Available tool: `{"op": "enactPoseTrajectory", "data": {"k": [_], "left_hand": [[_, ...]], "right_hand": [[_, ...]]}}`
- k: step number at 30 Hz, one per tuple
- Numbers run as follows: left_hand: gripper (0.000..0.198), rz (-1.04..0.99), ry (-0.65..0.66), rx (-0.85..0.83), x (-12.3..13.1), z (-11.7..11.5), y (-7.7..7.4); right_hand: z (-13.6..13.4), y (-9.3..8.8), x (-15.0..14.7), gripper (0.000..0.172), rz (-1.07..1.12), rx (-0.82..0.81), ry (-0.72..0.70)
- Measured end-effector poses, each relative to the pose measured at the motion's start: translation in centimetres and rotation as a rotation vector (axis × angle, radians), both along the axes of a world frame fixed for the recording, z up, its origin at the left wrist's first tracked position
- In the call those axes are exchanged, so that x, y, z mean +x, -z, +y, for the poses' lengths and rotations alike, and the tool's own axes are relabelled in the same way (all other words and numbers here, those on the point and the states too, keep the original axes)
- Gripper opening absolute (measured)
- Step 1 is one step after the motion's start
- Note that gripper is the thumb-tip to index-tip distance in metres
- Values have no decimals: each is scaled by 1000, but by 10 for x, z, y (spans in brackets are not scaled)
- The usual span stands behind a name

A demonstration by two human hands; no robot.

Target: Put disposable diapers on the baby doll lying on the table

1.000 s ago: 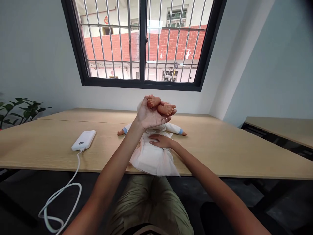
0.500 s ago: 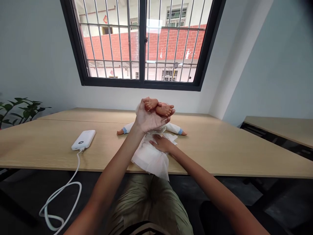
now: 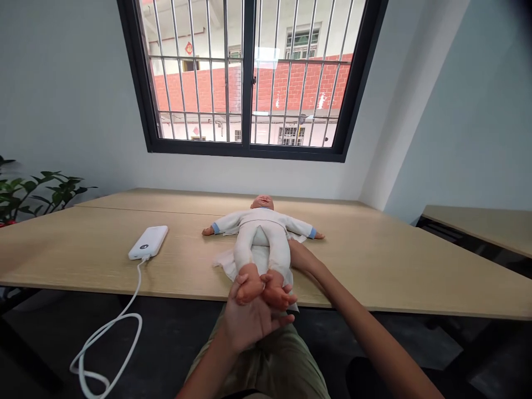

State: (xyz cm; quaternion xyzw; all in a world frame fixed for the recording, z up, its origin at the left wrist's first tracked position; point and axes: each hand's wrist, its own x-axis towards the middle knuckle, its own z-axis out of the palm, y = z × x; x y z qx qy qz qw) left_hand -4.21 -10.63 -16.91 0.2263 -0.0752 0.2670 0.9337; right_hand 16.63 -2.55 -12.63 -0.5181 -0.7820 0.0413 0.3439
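Observation:
A baby doll (image 3: 261, 228) in a white suit with blue cuffs lies on its back on the wooden table (image 3: 83, 260), head toward the window, arms spread. Its legs stretch toward me over a white cloth (image 3: 257, 259) spread beneath it. My left hand (image 3: 249, 318) is at the table's front edge, fingers wrapped round both doll feet (image 3: 264, 288). My right hand (image 3: 300, 256) reaches beside the doll's hip, its fingers tucked under the doll and cloth and hidden from view.
A white power bank (image 3: 148, 242) lies on the table at the left, its white cable (image 3: 108, 343) looping down off the front edge. A leafy plant (image 3: 33, 191) stands at the far left. A second table (image 3: 482, 227) is on the right. A barred window (image 3: 249, 77) faces me.
My left hand has lowered the doll's feet from high above the table down to the front edge, so the legs now lie flat. My right hand slid beside the doll's hip.

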Motion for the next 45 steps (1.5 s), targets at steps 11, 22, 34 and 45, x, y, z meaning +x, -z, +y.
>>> {"op": "enactPoseTrajectory", "data": {"k": [11, 22, 34, 45], "left_hand": [[65, 319, -32, -170, -28, -9, 2], [39, 641, -436, -292, -65, -10, -18], [53, 470, -276, -311, -76, 4, -8], [10, 519, -773, -114, -77, 7, -49]], "right_hand": [[-59, -20, -27, 31, -162, 20, -301], [-73, -22, 11, 38, -427, -46, -128], [-74, 4, -60, 32, -708, 46, -147], [-67, -30, -6, 28, -170, 57, 95]]}}
